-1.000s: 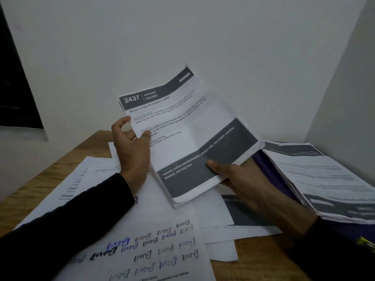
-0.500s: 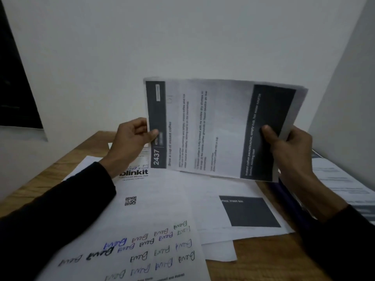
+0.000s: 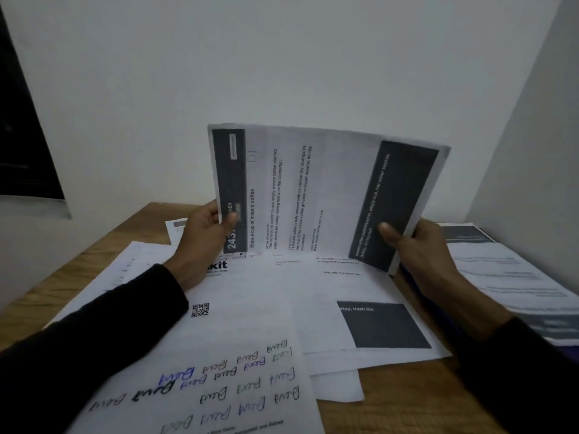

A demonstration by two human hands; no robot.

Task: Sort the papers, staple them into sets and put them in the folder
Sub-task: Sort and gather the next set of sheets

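Observation:
I hold a set of printed sheets on its long edge, upright over the table, text running sideways, dark bands at both ends. My left hand pinches its left end by the "2437" band. My right hand grips its right end over the dark block. The lower edge touches or nearly touches the loose papers spread flat below. A purple folder shows only as a sliver under my right hand.
A stack of similar printed sheets lies at the right by the wall. A sheet with handwritten signatures lies nearest me. The wooden table shows at the front right and far left. White walls close the back and right.
The held sheets were turned from a tilted portrait to standing on their long edge, then came lower toward the table. My right hand shifted from the bottom edge to the right end.

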